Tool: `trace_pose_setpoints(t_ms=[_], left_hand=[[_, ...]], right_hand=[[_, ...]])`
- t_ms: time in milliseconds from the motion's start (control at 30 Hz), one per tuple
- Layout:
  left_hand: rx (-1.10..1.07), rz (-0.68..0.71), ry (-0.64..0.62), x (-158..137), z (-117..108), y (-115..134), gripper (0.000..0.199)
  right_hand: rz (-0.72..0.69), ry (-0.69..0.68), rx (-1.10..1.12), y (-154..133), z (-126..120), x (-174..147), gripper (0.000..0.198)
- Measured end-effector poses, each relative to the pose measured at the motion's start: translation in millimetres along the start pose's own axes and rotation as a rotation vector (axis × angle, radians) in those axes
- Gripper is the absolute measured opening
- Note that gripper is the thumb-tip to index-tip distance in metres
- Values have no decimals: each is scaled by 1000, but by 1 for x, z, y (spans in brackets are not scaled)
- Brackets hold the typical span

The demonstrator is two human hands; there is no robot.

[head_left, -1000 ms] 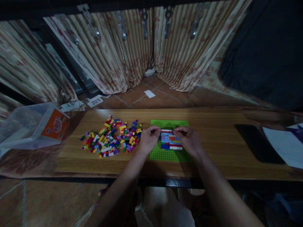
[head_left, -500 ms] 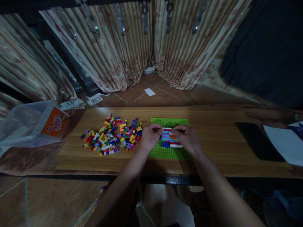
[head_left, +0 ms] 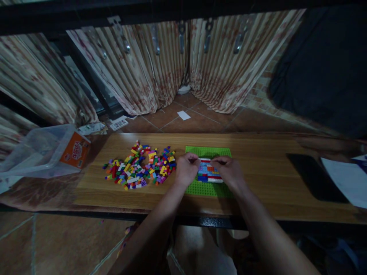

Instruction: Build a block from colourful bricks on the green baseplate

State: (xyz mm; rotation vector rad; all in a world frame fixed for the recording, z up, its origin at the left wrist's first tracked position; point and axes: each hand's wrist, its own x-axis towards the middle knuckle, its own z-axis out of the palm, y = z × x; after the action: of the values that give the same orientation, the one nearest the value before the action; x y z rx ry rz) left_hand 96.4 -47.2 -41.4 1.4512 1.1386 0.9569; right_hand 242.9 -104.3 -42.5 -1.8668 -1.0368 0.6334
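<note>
A small build of toy bricks (head_left: pixel 204 172), in blue, light blue, red, white and orange, sits on a green studded baseplate (head_left: pixel 208 150). At its left edge is my left hand (head_left: pixel 187 169), thumb and fingers closed together against the bricks. My right hand (head_left: pixel 230 172) bends over the build's right side, its fingers pinched near the upper right corner and covering part of it. Whether a separate loose brick is between any fingertips is too small to see. Both wrists cross the front part of the baseplate.
Left of the baseplate lies a spread of loose coloured bricks (head_left: pixel 133 168) on the wooden table (head_left: pixel 266 179). A clear plastic bin (head_left: pixel 40 149) with an orange label stands at the far left. To the right are a black flat object (head_left: pixel 317 177) and white paper (head_left: pixel 344 181).
The whole view has shifted slightly, with the table now a little lower and further right. Both hands stay at the brick build; the left fingertips sit slightly lower along its edge.
</note>
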Motion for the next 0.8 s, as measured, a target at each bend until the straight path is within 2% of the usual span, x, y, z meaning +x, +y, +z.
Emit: trace_pose_setpoints(t_ms=[167,333,533,800], left_hand=[[-53,-16,-46,2,-5,-9,9],[-124,-59,-52,7,-12,-15,16],[-74,-11,-5,10,-20,-10,14],[-134,18,-26,7,-36,4,14]], right_hand=[[39,17,125,2,-4,0,25],[64,188,333,2,-11,3,31],[54,245,360,-1,-17,4,32],[54,256,394,-3,-15,4,26]])
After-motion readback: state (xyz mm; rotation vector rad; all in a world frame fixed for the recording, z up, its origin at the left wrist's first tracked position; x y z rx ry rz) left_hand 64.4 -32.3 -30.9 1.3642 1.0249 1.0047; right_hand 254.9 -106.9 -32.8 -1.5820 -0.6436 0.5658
